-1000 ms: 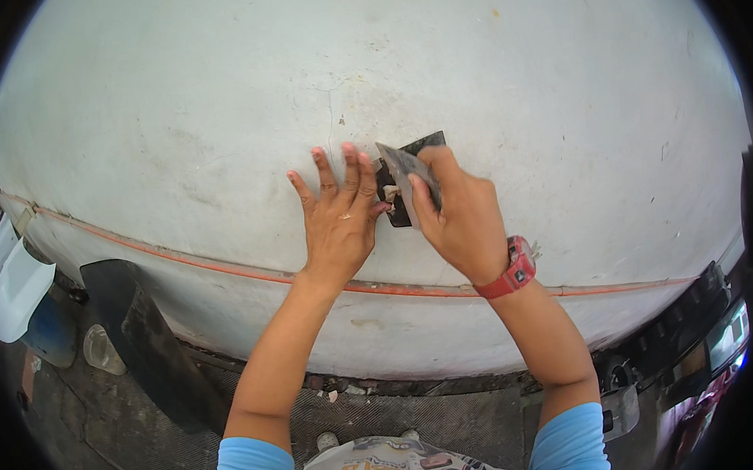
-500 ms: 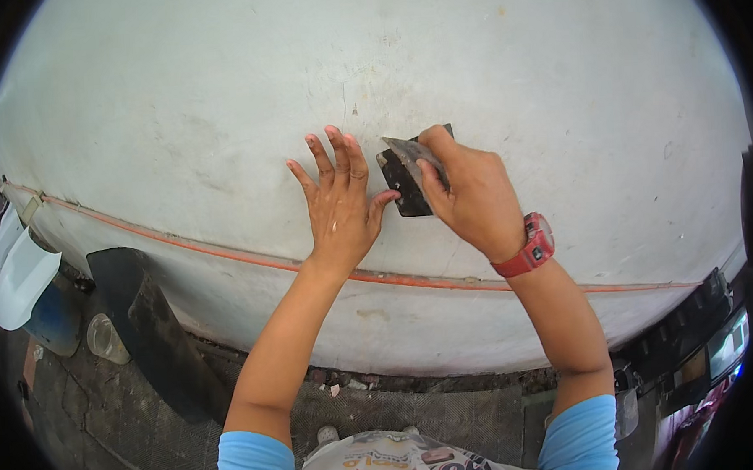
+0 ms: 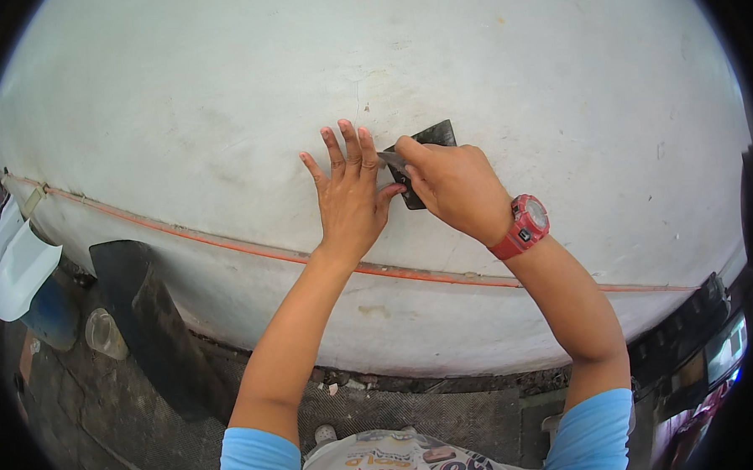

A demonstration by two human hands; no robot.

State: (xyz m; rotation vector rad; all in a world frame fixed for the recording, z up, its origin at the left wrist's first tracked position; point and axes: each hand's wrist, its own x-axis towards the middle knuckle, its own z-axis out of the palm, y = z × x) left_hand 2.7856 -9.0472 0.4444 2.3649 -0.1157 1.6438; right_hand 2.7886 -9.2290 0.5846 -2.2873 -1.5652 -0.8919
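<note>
A dark, flat, roughly rectangular plate point(image 3: 434, 135) lies against the pale wall point(image 3: 219, 99). My left hand point(image 3: 347, 198) is open with its fingers spread upward along the wall, and its thumb tip rests on the plate's lower left edge. My right hand point(image 3: 467, 187) is closed on a thin grey putty knife point(image 3: 393, 161). The tip of its blade points left, close to my left fingers. Most of the knife and the plate's right part are hidden behind my right hand. A red watch point(image 3: 523, 227) is on my right wrist.
An orange-red strip point(image 3: 226, 243) runs across the lower wall. At the left stand a curved black panel point(image 3: 145, 321), a white curved piece point(image 3: 23, 271) and a clear plastic container point(image 3: 105, 334). Dark objects point(image 3: 683, 327) line the right side.
My right hand has moved slightly left with the putty knife, whose blade now shows less. My left hand has shifted a little right, its thumb further onto the plate.
</note>
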